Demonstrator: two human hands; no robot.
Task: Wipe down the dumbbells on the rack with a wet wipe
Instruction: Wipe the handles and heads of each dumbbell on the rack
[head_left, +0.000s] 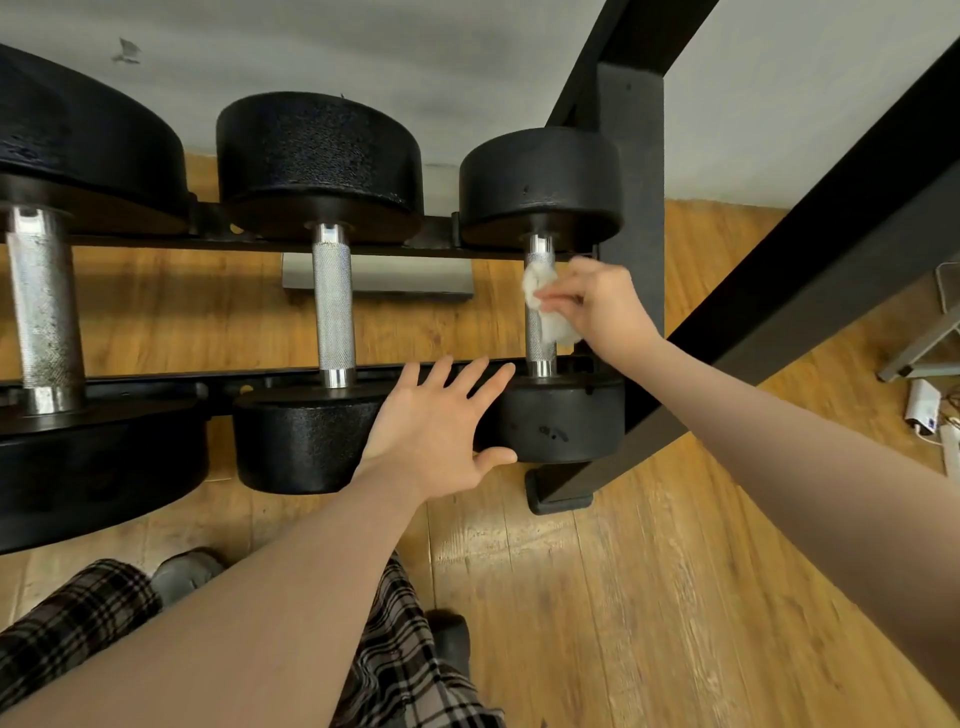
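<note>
The wipe (545, 304) is pinched by the right hand (597, 301) against the handle (540, 312); the left hand (436, 431) is spread flat, so the dumbbell (545, 291) could be rolled.

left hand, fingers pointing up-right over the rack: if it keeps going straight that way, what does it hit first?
Probably the chrome handle of the rightmost dumbbell, where the right hand presses the wet wipe. The left hand may sit above it; depth is unclear.
</note>
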